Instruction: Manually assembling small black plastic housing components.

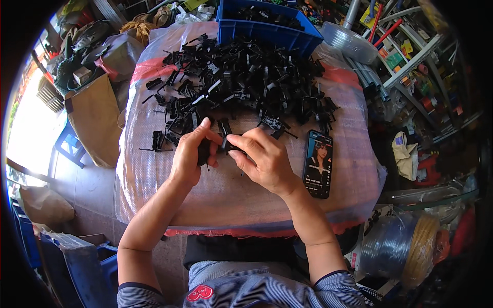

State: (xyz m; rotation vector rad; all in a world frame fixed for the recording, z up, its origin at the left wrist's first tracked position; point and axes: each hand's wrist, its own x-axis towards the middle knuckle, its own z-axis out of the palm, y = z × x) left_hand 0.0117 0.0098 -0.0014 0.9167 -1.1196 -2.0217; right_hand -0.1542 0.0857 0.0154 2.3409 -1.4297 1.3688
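Observation:
Close together over the near middle of the covered table, both my hands work at small black plastic parts. My left hand is closed around a black plastic part, its thumb pointing up and away; the fingers cover much of the piece. With thumb and forefinger my right hand pinches a small black piece right beside the left fingers. Whether the two pieces touch, I cannot tell. Just beyond my hands spreads a big heap of similar black plastic parts, some with thin rods sticking out.
A blue plastic crate with more black parts stands behind the heap. To the right of my right hand lies a phone with its screen lit. Woven plastic sheeting covers the table. Wrapped tubing coils stand at the lower right.

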